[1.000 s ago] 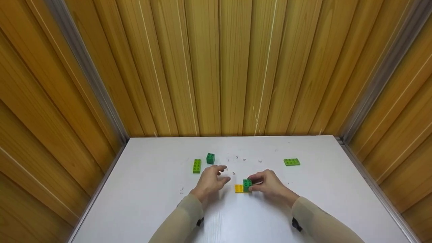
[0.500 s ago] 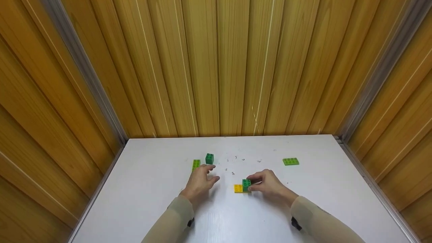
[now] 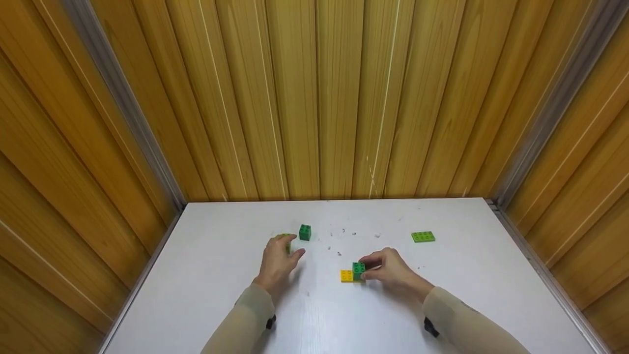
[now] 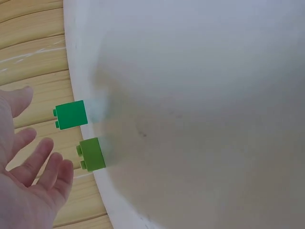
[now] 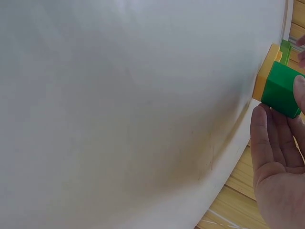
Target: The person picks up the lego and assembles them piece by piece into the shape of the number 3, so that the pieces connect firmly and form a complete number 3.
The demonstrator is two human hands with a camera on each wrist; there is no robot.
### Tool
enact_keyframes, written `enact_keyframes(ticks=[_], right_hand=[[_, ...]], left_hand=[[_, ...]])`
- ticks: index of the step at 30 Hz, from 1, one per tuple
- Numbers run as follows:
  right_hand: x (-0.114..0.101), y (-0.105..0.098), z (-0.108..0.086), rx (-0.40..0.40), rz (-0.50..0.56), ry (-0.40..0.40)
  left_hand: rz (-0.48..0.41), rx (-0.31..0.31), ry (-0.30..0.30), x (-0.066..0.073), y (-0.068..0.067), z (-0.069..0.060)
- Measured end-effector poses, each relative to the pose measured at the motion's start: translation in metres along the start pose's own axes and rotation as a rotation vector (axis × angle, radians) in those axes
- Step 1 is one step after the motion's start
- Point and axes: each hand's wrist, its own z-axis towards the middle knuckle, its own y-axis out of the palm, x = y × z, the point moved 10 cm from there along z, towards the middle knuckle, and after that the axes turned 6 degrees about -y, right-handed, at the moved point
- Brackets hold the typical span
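In the head view my right hand [image 3: 393, 270] pinches a dark green toy brick [image 3: 358, 270] between thumb and fingers. That brick sits on the right half of a flat yellow brick [image 3: 346, 276], whose left studs show. The right wrist view has the thumb on one side of the green brick [image 5: 281, 90] and fingers on the other. My left hand [image 3: 277, 260] hovers with parted fingers over a light green brick [image 3: 287, 244], partly hidden by it. In the left wrist view the hand [image 4: 35, 176] is apart from this light green brick [image 4: 92, 154].
A second dark green brick [image 3: 305, 232] stands just right of the left fingertips. Farther right lies a flat light green brick [image 3: 423, 237]. The white table [image 3: 221, 221] has small dark marks and meets wood-patterned walls [image 3: 334, 98] at the back and sides.
My left hand has moved left, from near the yellow brick to over the light green brick, covering much of it. The right hand stays at the dark green brick.
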Motion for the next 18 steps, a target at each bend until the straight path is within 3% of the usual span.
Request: enact_keyframes(ticks=[4,8,18], right_hand=[[-0.002,0.001,0.001,-0.002,0.003,-0.031],[0.000,0.000,0.001,0.012,0.027,-0.008],[0.001,0.000,0.001,0.011,0.007,-0.018]], left_hand=[[0.003,0.070,-0.023,-0.005,-0.006,0.003],[0.023,0.129,-0.074,-0.012,-0.010,0.006],[-0.008,0.129,-0.219,-0.033,-0.005,0.006]])
